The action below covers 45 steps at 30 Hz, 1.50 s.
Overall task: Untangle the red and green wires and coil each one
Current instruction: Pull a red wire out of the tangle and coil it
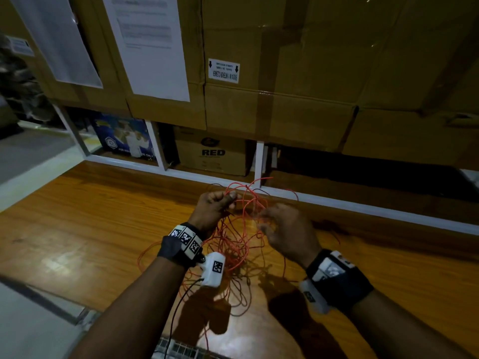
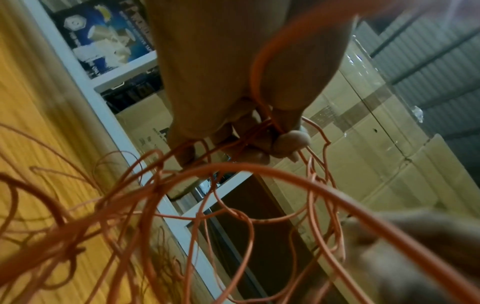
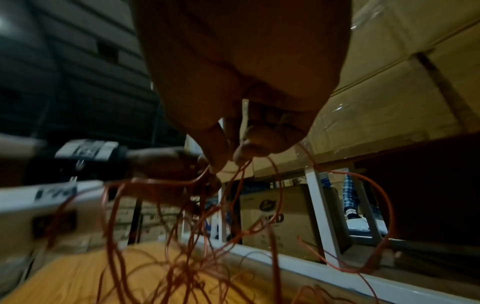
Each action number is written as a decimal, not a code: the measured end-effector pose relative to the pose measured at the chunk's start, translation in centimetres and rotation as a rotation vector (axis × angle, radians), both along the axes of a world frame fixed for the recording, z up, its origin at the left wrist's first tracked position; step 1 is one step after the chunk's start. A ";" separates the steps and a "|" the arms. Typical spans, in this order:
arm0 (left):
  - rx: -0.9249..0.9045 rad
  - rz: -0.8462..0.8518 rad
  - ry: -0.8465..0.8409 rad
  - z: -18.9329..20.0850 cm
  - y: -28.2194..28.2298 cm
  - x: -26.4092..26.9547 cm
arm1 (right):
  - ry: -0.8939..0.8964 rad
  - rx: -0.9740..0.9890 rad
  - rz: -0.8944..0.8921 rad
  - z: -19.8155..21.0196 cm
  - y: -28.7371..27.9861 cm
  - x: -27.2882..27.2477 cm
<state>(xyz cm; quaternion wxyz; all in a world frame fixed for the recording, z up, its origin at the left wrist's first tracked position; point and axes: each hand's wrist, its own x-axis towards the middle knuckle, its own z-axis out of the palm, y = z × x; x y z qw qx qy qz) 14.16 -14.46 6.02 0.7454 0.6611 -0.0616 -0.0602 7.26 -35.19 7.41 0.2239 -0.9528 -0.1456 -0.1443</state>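
A loose tangle of red wire hangs between my two hands above the wooden table, its lower loops lying on the wood. A few thin dark strands run through the tangle; in this dim light I cannot tell if they are green. My left hand is raised and grips several red strands in curled fingers. My right hand, just right of it and lower, pinches red strands at its fingertips. The red wire drops from that pinch in long loops.
Stacked cardboard boxes with taped paper sheets fill the wall ahead. Below them a white shelf frame holds a box marked RED and a blue carton. A black cable trails from my left wrist.
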 end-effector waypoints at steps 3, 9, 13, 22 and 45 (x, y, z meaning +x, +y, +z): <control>0.009 -0.043 0.000 0.1 -0.3 0.2 | 0.019 -0.167 -0.076 -1.7 1.3 0.5; 0.177 0.094 -0.058 -1.2 1.4 1.5 | 0.092 0.224 0.185 -0.2 -0.8 1.2; 0.180 0.237 0.057 -3.8 3.8 2.5 | 0.246 0.895 0.241 1.7 -5.1 -0.1; 0.698 -0.067 0.147 -3.4 4.6 3.0 | 0.181 1.027 -0.051 3.5 -7.4 0.7; 0.176 -0.020 -0.301 11.5 -2.0 2.6 | 0.156 0.514 -0.100 3.9 -10.1 1.5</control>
